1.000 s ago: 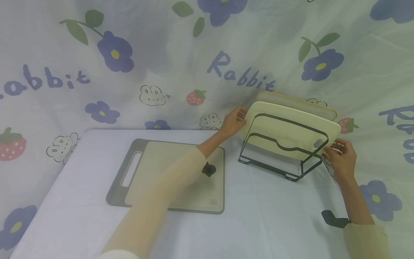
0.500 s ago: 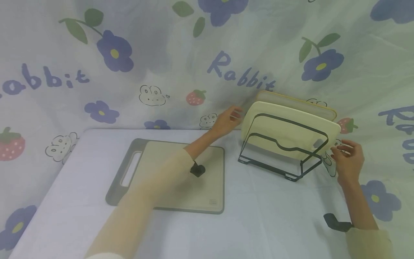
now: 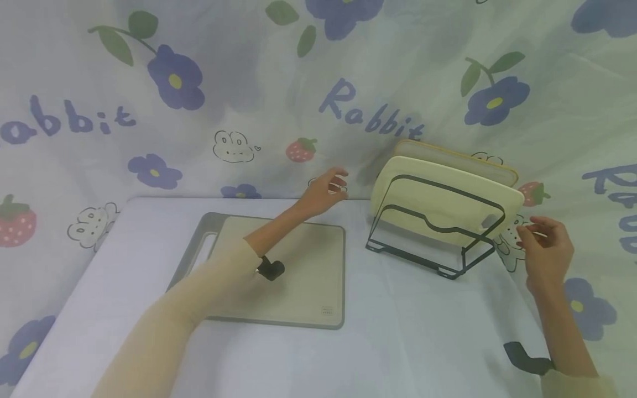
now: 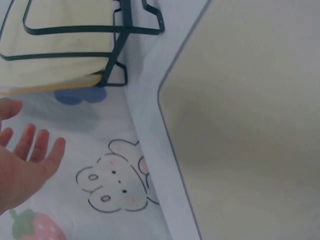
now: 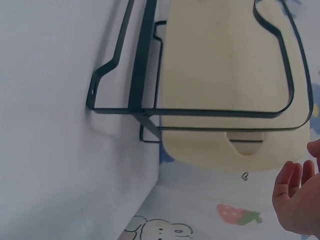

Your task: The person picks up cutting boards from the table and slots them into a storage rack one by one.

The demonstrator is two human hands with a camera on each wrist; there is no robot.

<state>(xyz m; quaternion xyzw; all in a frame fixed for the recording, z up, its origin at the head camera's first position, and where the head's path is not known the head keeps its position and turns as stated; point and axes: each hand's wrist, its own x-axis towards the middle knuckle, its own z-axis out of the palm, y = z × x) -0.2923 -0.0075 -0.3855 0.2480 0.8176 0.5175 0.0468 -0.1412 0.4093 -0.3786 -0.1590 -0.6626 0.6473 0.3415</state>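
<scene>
A cream cutting board (image 3: 438, 205) stands on edge in a dark wire rack (image 3: 408, 257). Behind it is a second, paler board with a yellow rim (image 3: 458, 156). My left hand (image 3: 320, 193) is left of the rack, apart from it, fingers loosely bent and holding nothing; the left wrist view shows the same hand (image 4: 27, 172) with its fingers spread. On the rack's other side, my right hand (image 3: 549, 251) hovers near the cream board's edge. In the right wrist view, a small gap separates the right hand's fingers (image 5: 282, 180) from that board.
A grey-rimmed beige cutting board (image 3: 303, 276) with a handle slot lies flat on the white table (image 3: 398, 342), partly under my left forearm. Behind the table hangs a patterned cloth (image 3: 259, 99). A black wrist mount (image 3: 271, 269) sits at my left wrist.
Both hands have come away from the cream board. The left hand has moved left, and the right hand has drawn back to the right. Boards and rack have stayed in place.
</scene>
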